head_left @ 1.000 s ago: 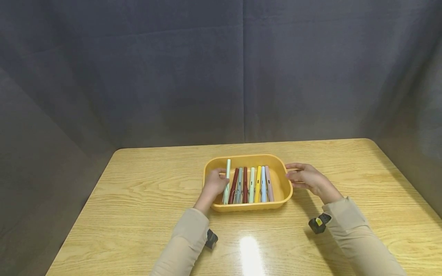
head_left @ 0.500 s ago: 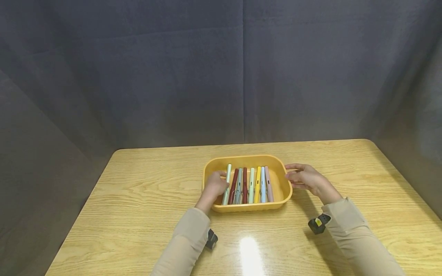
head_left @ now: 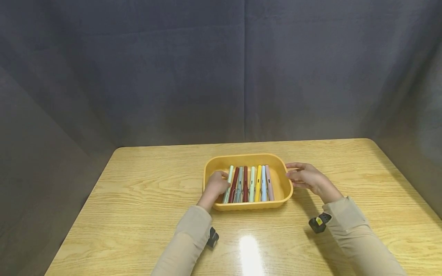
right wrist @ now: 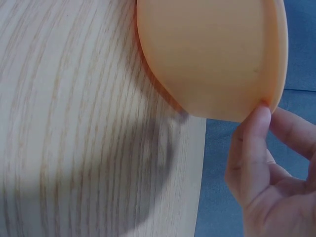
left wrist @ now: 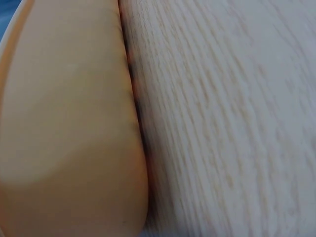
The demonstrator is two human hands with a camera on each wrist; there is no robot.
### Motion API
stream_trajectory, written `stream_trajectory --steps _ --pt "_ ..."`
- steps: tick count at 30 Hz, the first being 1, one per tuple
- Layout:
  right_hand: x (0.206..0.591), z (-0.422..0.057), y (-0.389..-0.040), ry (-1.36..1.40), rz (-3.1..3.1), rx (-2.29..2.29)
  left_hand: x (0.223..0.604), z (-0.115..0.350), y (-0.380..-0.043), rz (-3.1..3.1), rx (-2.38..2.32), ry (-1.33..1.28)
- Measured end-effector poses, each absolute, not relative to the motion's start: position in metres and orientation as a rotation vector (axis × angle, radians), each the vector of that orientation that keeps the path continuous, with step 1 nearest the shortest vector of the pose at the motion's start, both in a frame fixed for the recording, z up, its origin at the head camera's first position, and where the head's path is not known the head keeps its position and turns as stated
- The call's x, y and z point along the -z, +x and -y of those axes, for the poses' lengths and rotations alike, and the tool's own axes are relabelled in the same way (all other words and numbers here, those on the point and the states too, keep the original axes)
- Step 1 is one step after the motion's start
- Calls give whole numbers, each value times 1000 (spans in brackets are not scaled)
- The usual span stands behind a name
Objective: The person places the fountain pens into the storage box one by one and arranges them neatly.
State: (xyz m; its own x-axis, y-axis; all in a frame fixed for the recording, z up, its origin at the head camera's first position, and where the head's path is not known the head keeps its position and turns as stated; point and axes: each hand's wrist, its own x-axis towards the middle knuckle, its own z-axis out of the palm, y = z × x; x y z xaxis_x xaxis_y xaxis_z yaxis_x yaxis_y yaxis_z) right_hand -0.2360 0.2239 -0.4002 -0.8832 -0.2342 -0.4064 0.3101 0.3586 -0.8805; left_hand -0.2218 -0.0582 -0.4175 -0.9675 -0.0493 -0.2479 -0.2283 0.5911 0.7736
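Note:
In the head view, a yellow tray (head_left: 250, 207) holds several capped pens side by side, their wire clips toward the near wall. My left hand (head_left: 216, 184) reaches over the left wall and grips a pale green pen (head_left: 230, 173), the leftmost one, which leans slightly right; its middle is partly covered by the fingers. Beside it lies a dark red pen (head_left: 235, 182). At the tray's right end, my right hand (head_left: 307, 179) holds the rim. The right wrist view shows fingertips (right wrist: 261, 116) at the tray's rim. The left wrist view shows only the tray's outer wall (left wrist: 74, 123) and wood.
Further right in the tray lie a grey-blue pen (head_left: 239, 182), a yellow pen (head_left: 258, 182), a light blue pen (head_left: 264, 184) and a mauve pen (head_left: 269, 184), among others. The wooden table (head_left: 152, 191) extends around it, with a dark curtain (head_left: 172, 88) behind.
My left hand has lowered the pale green pen further into the tray, its far end coming nearer and tilting right toward the other pens. The right hand stays at the rim.

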Motion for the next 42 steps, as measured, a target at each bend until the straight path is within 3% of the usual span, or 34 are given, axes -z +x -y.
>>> stream_trajectory --steps 27,42 --pt "401 -222 -235 84 -2157 1539 417 64 -223 -2188 -1640 -328" --pt "401 -224 -233 75 -2117 1575 409 66 -222 -2159 -1586 -309"
